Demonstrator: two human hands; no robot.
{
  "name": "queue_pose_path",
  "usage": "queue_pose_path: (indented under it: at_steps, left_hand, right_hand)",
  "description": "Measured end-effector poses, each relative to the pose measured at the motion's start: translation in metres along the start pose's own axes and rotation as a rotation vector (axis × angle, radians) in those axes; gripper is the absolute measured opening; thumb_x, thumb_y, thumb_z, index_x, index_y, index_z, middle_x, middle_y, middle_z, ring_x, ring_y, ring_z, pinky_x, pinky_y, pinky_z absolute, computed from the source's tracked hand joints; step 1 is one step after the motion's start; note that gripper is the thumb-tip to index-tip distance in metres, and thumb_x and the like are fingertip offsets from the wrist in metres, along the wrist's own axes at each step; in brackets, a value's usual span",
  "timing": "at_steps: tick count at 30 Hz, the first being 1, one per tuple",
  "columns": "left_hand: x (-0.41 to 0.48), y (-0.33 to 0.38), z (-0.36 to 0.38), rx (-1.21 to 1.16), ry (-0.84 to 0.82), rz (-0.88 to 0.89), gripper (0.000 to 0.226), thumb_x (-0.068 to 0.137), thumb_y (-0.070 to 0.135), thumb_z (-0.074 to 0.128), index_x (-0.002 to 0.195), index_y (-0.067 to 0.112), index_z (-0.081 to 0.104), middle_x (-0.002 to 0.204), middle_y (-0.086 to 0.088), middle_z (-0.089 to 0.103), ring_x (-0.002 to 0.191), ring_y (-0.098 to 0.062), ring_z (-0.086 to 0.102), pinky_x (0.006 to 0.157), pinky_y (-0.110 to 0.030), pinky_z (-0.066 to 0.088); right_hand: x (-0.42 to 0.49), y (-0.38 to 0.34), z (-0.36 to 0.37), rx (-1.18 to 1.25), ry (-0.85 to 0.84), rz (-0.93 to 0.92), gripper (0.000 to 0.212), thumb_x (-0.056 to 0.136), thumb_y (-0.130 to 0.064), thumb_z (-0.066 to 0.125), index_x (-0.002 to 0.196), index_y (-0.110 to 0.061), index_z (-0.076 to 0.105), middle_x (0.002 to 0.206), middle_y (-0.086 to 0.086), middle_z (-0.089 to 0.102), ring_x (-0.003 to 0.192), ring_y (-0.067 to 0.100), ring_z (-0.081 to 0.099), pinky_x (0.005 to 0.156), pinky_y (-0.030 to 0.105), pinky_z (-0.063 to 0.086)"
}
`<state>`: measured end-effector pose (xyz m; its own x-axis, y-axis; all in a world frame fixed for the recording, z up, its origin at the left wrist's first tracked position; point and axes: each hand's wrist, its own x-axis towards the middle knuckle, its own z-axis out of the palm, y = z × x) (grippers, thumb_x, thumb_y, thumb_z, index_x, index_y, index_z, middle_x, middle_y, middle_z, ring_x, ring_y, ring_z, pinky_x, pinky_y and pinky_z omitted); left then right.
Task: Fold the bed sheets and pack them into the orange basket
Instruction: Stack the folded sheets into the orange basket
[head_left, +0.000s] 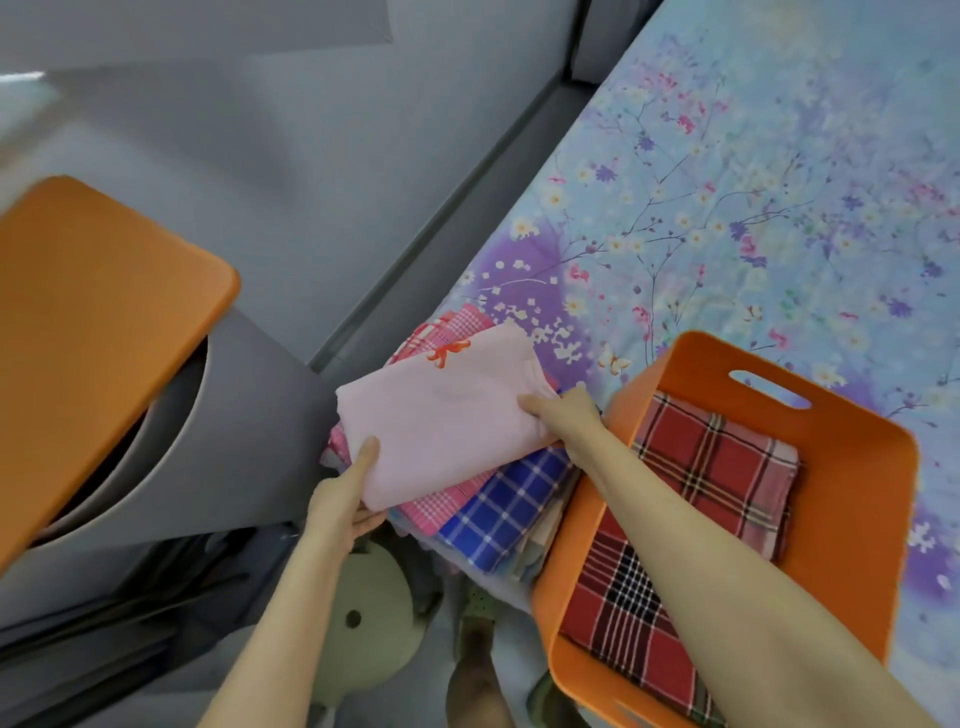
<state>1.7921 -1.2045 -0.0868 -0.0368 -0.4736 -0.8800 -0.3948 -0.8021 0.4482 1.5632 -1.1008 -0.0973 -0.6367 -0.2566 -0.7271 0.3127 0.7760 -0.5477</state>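
The left grip (345, 499) and right grip (563, 415) hold a folded pale pink cloth sheet (447, 415) over a folded blue checked sheet (506, 512), just beside an orange plastic basket (857, 467) containing a folded red plaid sheet (717, 462), on a floral blue bed (753, 182).

A bed (753, 182) is seen filling the right side, covered in pale blue cloth printed with small flowers and purple patches. Along its left edge a dark grey rail (444, 218) is seen running diagonally. Beyond it, a smooth grey surface (260, 130) is spread across the upper left; floor or wall cannot be told. A bright patch of light (21, 78) is caught at the far left edge. At the left, a flat orange panel (93, 338) with rounded corners is set above a curved grey body (234, 415). Low down, a pale green round stool (374, 582) is glimpsed, a hole in its top.
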Motion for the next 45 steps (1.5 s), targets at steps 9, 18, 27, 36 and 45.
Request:
queue_pose_path:
  at_steps: [9, 18, 27, 36, 45]
  left_hand:
    - [-0.065, 0.058, 0.009, -0.256, -0.161, 0.18, 0.044, 0.085, 0.032, 0.065, 0.121, 0.009, 0.055, 0.106, -0.007, 0.066, 0.093, -0.024, 0.063, 0.069, -0.037, 0.049]
    - [-0.159, 0.002, 0.139, 0.524, -0.274, 0.756, 0.051, 0.079, 0.041, 0.067, 0.122, 0.017, 0.056, 0.107, 0.002, 0.067, 0.094, -0.019, 0.066, 0.078, -0.039, 0.054]
    - [-0.117, -0.134, 0.196, 1.245, -0.015, 0.83, 0.031, 0.098, 0.03, 0.045, 0.124, 0.013, 0.045, 0.093, 0.001, 0.061, 0.077, -0.013, 0.059, 0.066, -0.024, 0.046]
    - [-0.078, -0.169, 0.182, 1.838, -0.218, 0.825, 0.06, 0.098, 0.03, 0.042, 0.15, 0.018, 0.013, 0.156, -0.016, 0.013, 0.142, -0.034, 0.017, 0.113, -0.043, 0.027]
    - [-0.047, -0.163, 0.195, 2.603, -0.323, 1.073, 0.091, 0.094, 0.031, 0.051, 0.143, 0.036, -0.025, 0.153, -0.012, -0.028, 0.139, -0.041, -0.023, 0.115, -0.055, -0.003]
  right_hand:
    - [-0.119, -0.024, -0.065, 0.321, -0.01, -0.379, 0.02, 0.084, -0.017, 0.069, 0.102, -0.013, 0.062, 0.091, -0.005, 0.065, 0.078, 0.005, 0.062, 0.054, 0.01, 0.046]
    - [-0.178, 0.126, -0.188, 0.181, 0.47, -0.147, 0.027, 0.08, -0.019, 0.07, 0.104, -0.016, 0.059, 0.099, 0.003, 0.067, 0.09, 0.024, 0.064, 0.078, 0.044, 0.052]
    - [-0.129, 0.221, -0.138, -0.322, 0.4, 0.217, 0.007, 0.095, -0.021, 0.047, 0.09, -0.017, 0.045, 0.104, 0.004, 0.064, 0.095, 0.023, 0.062, 0.071, 0.028, 0.042]
    - [-0.125, 0.234, -0.135, -0.88, 0.216, 0.097, 0.009, 0.088, -0.004, 0.056, 0.094, -0.007, 0.062, 0.101, 0.008, 0.068, 0.09, 0.021, 0.066, 0.067, 0.028, 0.049]
    - [-0.076, 0.272, -0.14, -1.068, -0.288, -0.005, 0.087, 0.091, -0.016, 0.053, 0.151, -0.033, -0.007, 0.153, 0.023, -0.023, 0.136, 0.046, 0.026, 0.102, 0.038, 0.043]
